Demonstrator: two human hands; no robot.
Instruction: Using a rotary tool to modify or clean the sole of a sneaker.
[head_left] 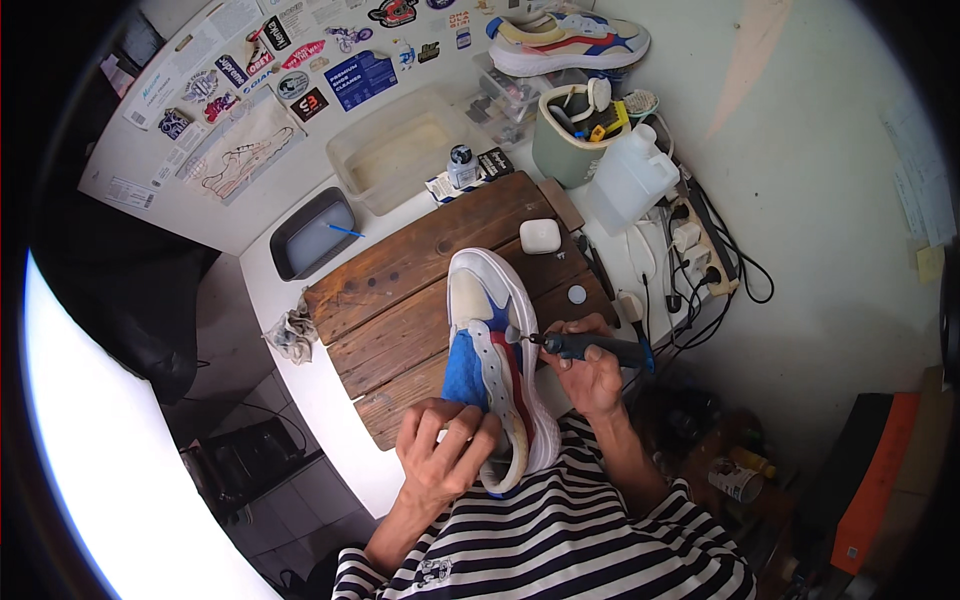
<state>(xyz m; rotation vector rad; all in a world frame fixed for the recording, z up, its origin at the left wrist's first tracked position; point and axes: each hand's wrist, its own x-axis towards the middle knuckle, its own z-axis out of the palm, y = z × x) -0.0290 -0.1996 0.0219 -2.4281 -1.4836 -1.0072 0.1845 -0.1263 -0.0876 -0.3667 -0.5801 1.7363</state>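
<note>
A white sneaker [470,295] with beige, blue and red panels is held against my striped shirt, its toe pointing away over the wooden board. My left hand [445,450] is closed on its heel end, fingers bent at the collar. Blue material [463,368] covers the left side of the shoe's opening. In my right hand [590,378] is a dark rotary tool [605,348], lying across the fingers with the thumb on it. Its thin metal tip reaches the shoe's right side near the lace holes. Whether the tip touches the surface cannot be made out.
On the wooden board [400,290] lie a small white dish [541,236] and a round disc [577,294]. Behind stand a clear tub [350,160], a grey tray [290,250], a tool bin [560,150] and a white jug [630,185]. Cables [735,265] run along the right.
</note>
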